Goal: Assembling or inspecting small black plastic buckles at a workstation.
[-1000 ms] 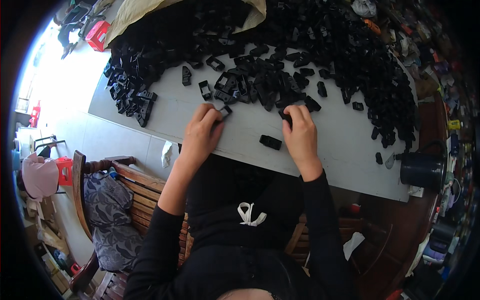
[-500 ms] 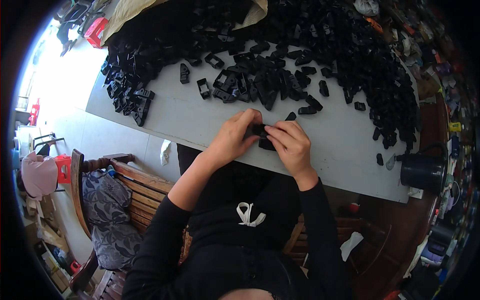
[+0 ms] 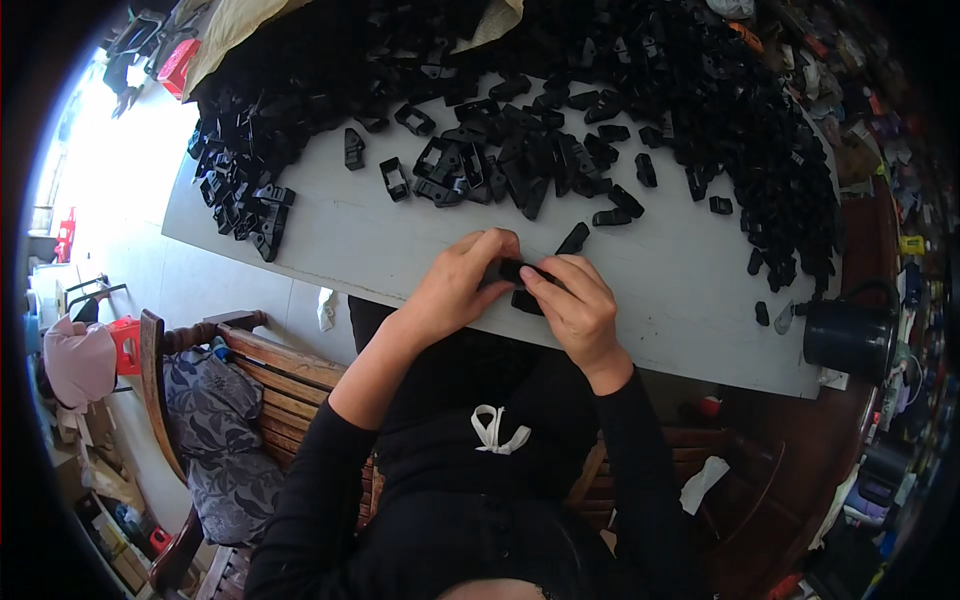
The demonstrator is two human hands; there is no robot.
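Both my hands meet over the near edge of the grey table (image 3: pixel 330 235). Between them is a small black plastic part (image 3: pixel 512 272), mostly covered by my fingers. My left hand (image 3: pixel 462 280) is closed around its left side. With thumb and fingertips, my right hand (image 3: pixel 578 305) pinches it from the right. Another black part (image 3: pixel 525 301) shows just below the fingers; I cannot tell whether it is held or lies on the table. Just beyond my right hand a slim black piece (image 3: pixel 573 238) lies on the tabletop.
Loose black plastic parts (image 3: pixel 450 170) lie beyond my hands, with a large heap (image 3: pixel 690 90) behind and to the right. Brown paper (image 3: pixel 235 40) borders the far left. A dark bucket (image 3: pixel 848 340) stands right of the table. A wooden bench (image 3: pixel 290 355) with a patterned cushion is at left.
The view has shifted slightly. My hands stay together on the black part, which has turned a little between my fingers. More of the slim piece beyond my right hand now shows.
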